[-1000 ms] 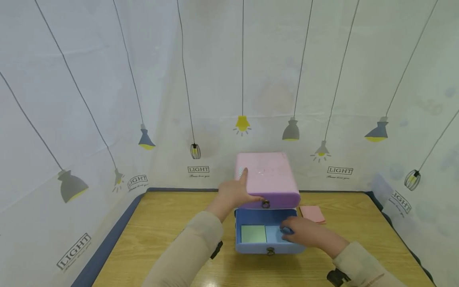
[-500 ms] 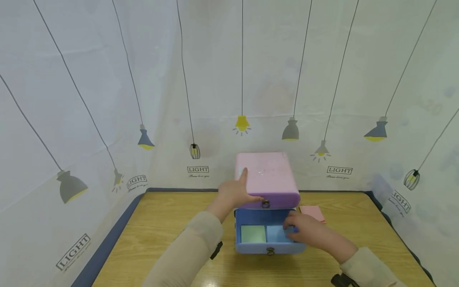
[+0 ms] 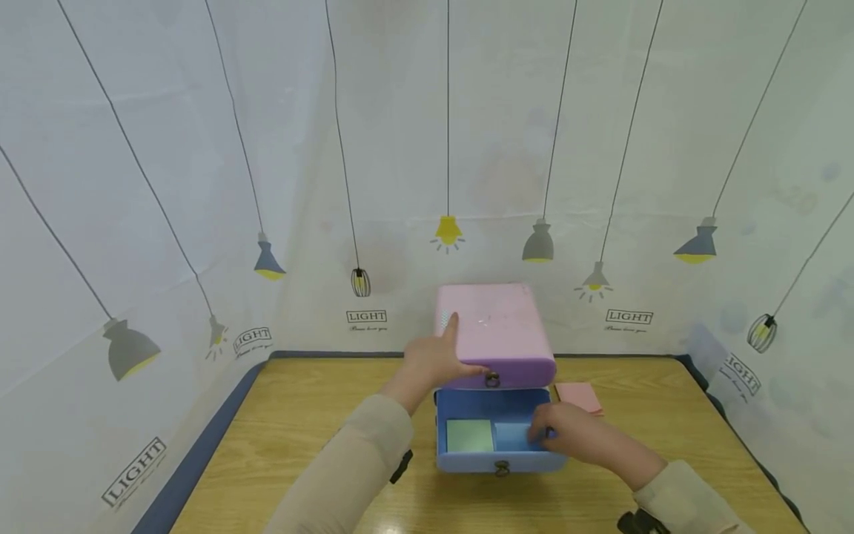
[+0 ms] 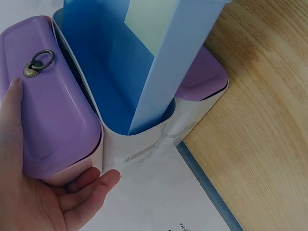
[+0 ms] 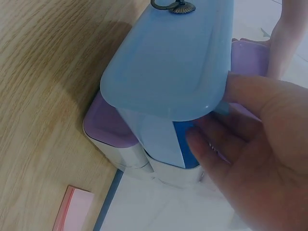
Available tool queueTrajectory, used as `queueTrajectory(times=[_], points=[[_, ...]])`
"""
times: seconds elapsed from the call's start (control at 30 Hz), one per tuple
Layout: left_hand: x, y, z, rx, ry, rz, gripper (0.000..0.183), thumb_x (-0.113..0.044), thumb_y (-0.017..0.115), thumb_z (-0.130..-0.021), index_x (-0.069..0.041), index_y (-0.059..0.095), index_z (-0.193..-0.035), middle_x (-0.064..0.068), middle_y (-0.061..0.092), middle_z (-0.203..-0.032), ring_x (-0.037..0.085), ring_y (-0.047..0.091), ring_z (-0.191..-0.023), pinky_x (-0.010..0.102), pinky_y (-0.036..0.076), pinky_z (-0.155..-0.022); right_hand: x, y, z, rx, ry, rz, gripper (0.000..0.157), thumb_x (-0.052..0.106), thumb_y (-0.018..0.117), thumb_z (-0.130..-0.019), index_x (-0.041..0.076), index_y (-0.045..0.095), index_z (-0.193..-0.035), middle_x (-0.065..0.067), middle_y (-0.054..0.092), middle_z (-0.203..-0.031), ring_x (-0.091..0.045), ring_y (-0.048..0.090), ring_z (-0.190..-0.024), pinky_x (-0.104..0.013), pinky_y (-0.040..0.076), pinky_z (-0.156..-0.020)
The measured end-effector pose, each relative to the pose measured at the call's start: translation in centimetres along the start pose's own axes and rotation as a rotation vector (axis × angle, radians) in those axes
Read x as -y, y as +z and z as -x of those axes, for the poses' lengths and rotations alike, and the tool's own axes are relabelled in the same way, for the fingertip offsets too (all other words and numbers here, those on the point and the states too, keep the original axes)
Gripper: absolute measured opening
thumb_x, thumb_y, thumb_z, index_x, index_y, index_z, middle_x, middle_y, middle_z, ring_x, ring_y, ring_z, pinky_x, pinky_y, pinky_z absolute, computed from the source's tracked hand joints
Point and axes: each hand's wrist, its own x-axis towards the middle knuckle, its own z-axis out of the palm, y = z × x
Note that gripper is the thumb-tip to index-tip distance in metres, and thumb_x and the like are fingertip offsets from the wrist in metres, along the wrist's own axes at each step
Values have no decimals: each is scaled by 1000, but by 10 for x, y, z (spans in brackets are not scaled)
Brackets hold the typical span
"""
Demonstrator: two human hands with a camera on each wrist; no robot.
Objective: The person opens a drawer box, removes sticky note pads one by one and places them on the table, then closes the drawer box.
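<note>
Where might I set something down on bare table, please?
Bare table lies left of the drawer unit, between the left sleeve and the table's left edge, and right of the pink notes. The open blue drawer is crowded toward its front by green notes, blue notes and the right hand.

In front of me, the tabletop (image 3: 320, 415) shows a yellow-brown wood grain. The box (image 3: 497, 322) stands on it near the far edge; pink notes (image 3: 577, 397) lie flat just beside it, to my right.
</note>
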Motion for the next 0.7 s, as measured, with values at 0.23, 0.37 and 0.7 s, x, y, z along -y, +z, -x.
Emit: queueTrajectory(times=[0.23,0.37,0.7], points=[[0,-2,2,2,3,-1,127,-89,55,-66,-21,0,-158,4,57,-71,18,54,-57,30,40,-50,7,-4,0,-118,-51,100,18,-3,74,-79,8,77,-94,7,62,-89,-13,61,-83,-29,52,-71],[0,-2,2,-4,1,-14,127,-89,54,-66,-21,0,-158,4,58,-72,18,54,-57,31,41,-51,14,-8,5,-245,-77,126,23,-4,77,-77,7,76,-96,5,61,-90,-13,59,-81,-28,50,-67],[1,-1,1,-14,5,-10,126,-88,56,-66,-22,2,-159,2,57,-67,17,51,-53,30,37,-48,19,-18,23,-421,-52,54,38,-9,78,-73,4,70,-109,-4,59,-103,-5,51,-74,-26,51,-63]])
